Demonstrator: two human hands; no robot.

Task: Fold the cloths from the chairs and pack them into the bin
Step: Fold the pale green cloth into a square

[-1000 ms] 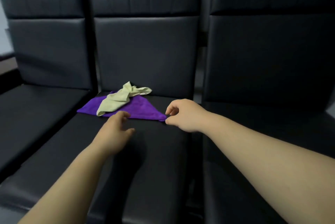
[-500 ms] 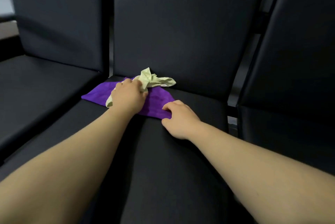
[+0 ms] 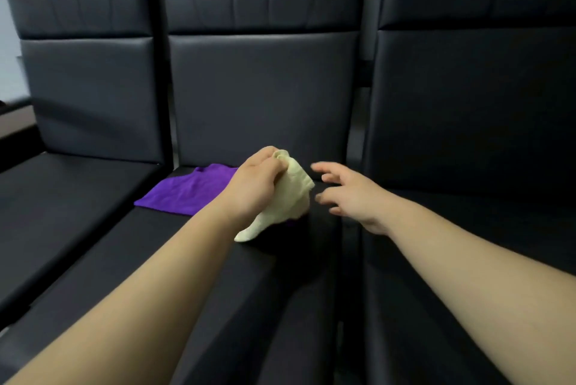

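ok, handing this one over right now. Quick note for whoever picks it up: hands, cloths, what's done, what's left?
Left hand: grips the pale yellow cloth, bunched and held up over the middle chair seat; the cloth's lower end hangs near the seat.
Right hand: open, fingers spread, beside the yellow cloth, holding nothing.
Purple cloth: lies spread at the back of the same seat, partly hidden behind the left hand.
Done: nothing visible; neither cloth looks folded, and the bin is not in view.
Left: fold both cloths and pack them into the bin.
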